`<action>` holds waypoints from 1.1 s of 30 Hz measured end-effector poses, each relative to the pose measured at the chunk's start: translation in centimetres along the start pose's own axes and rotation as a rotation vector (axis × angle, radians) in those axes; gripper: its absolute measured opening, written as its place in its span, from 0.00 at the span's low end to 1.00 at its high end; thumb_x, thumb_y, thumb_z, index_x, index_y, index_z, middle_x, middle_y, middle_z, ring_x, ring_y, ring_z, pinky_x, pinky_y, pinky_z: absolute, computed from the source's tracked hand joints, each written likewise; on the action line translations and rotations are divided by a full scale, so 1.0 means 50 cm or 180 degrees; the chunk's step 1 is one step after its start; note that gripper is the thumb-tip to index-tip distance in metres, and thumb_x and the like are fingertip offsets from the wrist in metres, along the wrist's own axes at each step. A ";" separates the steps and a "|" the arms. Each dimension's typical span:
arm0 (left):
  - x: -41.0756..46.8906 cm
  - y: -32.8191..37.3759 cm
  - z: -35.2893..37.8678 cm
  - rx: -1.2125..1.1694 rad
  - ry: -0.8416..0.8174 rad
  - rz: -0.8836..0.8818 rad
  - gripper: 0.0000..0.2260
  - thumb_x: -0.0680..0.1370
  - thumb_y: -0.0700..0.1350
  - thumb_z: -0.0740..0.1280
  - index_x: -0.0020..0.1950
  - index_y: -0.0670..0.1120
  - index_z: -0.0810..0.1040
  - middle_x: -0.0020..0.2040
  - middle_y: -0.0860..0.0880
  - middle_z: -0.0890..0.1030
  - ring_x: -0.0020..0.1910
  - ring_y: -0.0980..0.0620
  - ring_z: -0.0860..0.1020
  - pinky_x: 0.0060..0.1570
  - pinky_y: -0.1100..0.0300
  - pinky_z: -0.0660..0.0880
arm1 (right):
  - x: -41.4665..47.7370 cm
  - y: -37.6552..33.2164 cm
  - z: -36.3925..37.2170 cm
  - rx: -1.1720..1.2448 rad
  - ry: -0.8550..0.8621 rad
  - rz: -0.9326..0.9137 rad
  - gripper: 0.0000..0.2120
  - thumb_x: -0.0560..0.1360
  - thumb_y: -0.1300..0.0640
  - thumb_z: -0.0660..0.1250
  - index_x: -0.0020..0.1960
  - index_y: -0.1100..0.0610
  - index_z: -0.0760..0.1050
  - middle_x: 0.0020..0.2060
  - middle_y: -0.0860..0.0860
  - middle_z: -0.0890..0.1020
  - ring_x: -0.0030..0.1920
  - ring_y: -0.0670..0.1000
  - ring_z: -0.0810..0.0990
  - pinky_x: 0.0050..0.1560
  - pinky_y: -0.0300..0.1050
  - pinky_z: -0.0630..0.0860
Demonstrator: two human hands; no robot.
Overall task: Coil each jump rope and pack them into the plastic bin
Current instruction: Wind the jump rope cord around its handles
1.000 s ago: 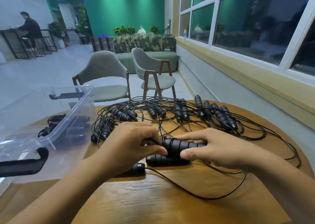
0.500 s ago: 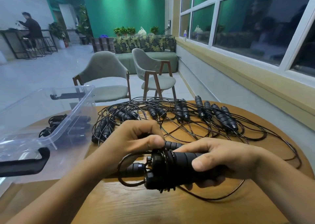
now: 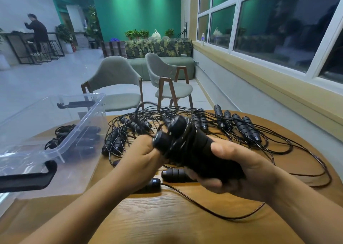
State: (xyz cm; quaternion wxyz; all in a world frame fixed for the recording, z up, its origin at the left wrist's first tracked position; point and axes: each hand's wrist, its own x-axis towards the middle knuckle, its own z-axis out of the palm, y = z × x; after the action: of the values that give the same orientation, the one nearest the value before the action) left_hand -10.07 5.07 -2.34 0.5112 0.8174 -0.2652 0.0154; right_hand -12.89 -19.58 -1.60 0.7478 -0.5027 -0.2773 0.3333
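Observation:
My right hand (image 3: 241, 171) grips the two black handles of a jump rope (image 3: 187, 143), held together and lifted off the table, their ends pointing up and left. Thin black cord is wrapped around the handles. My left hand (image 3: 143, 154) pinches the cord beside the handle ends, and a loop of it stands blurred above. A clear plastic bin (image 3: 55, 147) sits at the left with coiled ropes (image 3: 74, 136) inside. Several more ropes (image 3: 237, 126) lie tangled across the far side of the round wooden table (image 3: 176, 221).
Another rope's handles (image 3: 172, 175) lie on the table under my hands, with cord trailing right. Black latch handles (image 3: 27, 178) are on the bin's near end. Two grey chairs (image 3: 118, 87) stand behind the table. A person stands far off at the left.
The handle pair rose from the table and tilted upward. My left hand has wound the cord around the handles, and the loose loop moved from below the handles to above them.

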 end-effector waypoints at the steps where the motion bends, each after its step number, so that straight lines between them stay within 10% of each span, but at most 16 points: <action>1: 0.000 0.001 0.002 -0.0089 -0.0058 0.0090 0.20 0.79 0.62 0.59 0.32 0.53 0.74 0.27 0.54 0.70 0.27 0.53 0.67 0.30 0.56 0.62 | -0.004 -0.001 0.000 0.0126 0.0094 -0.0101 0.31 0.79 0.44 0.74 0.77 0.55 0.71 0.53 0.63 0.78 0.38 0.50 0.77 0.32 0.40 0.65; 12: 0.010 0.020 0.009 0.0666 0.0259 0.0461 0.15 0.86 0.55 0.55 0.46 0.60 0.78 0.33 0.50 0.81 0.36 0.54 0.80 0.38 0.69 0.71 | -0.006 -0.012 0.018 -0.0010 0.1029 -0.0740 0.28 0.78 0.45 0.75 0.75 0.50 0.74 0.55 0.62 0.80 0.41 0.52 0.75 0.34 0.40 0.68; 18: 0.013 0.025 0.009 0.1116 0.0247 0.0498 0.18 0.86 0.56 0.54 0.64 0.53 0.81 0.39 0.70 0.79 0.43 0.71 0.78 0.41 0.75 0.70 | 0.002 -0.020 0.023 -0.0012 0.1532 -0.1006 0.20 0.81 0.47 0.68 0.72 0.47 0.77 0.53 0.62 0.81 0.39 0.53 0.74 0.32 0.43 0.66; 22: 0.015 0.021 0.002 0.2138 0.0436 0.0845 0.22 0.87 0.58 0.52 0.71 0.50 0.78 0.58 0.56 0.85 0.54 0.61 0.82 0.52 0.61 0.81 | 0.008 -0.012 0.039 -0.0645 0.2076 -0.1090 0.22 0.80 0.47 0.72 0.72 0.37 0.76 0.52 0.63 0.85 0.39 0.55 0.76 0.32 0.46 0.68; 27: 0.014 0.023 -0.002 0.2780 0.0507 0.1165 0.18 0.87 0.54 0.58 0.65 0.47 0.82 0.51 0.51 0.86 0.46 0.52 0.84 0.42 0.53 0.83 | 0.008 -0.007 0.059 -0.1660 0.2453 -0.1046 0.27 0.76 0.44 0.69 0.74 0.29 0.71 0.44 0.63 0.83 0.37 0.51 0.78 0.32 0.42 0.74; 33: 0.021 0.023 -0.015 0.1839 0.0578 0.0860 0.14 0.86 0.57 0.60 0.52 0.53 0.83 0.41 0.59 0.82 0.41 0.59 0.80 0.40 0.57 0.77 | 0.009 0.000 0.046 -0.2223 0.2731 -0.1147 0.26 0.80 0.44 0.68 0.76 0.30 0.70 0.35 0.47 0.79 0.33 0.44 0.76 0.33 0.35 0.72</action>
State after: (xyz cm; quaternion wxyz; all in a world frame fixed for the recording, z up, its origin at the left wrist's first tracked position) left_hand -9.52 4.87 -0.75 0.2732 0.8813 -0.3093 0.2303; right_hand -14.33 -17.92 -0.81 0.6282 -0.7545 -0.1242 -0.1439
